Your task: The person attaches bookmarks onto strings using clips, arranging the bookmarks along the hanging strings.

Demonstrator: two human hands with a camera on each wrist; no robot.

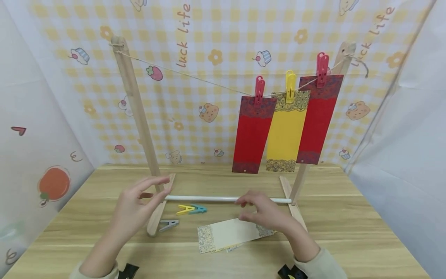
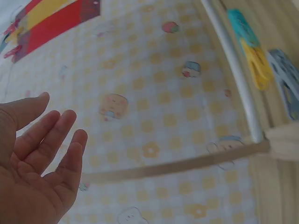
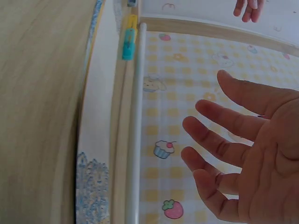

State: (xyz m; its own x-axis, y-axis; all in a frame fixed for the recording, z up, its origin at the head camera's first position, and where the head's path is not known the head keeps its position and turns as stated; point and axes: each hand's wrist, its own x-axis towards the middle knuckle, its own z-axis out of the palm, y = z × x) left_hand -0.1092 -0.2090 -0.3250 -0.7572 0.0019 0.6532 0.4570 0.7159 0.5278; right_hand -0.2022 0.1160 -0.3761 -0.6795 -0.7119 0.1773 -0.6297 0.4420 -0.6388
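My left hand hovers in front of the left wooden post, thumb and fingers apart, with nothing in it. Over the right end of a pale card with patterned ends is my right hand, fingers loosely bent and empty. Other cards peek out beneath that one. Between the hands lie a yellow clothespin and a teal clothespin; a grey clothespin is nearer the left hand. In the left wrist view, the left palm faces the camera.
A twine line sags between two posts. Clothespins hold a red card, a yellow card and another red card on its right half. A white rod joins the wooden feet low down. Patterned cloth hangs behind.
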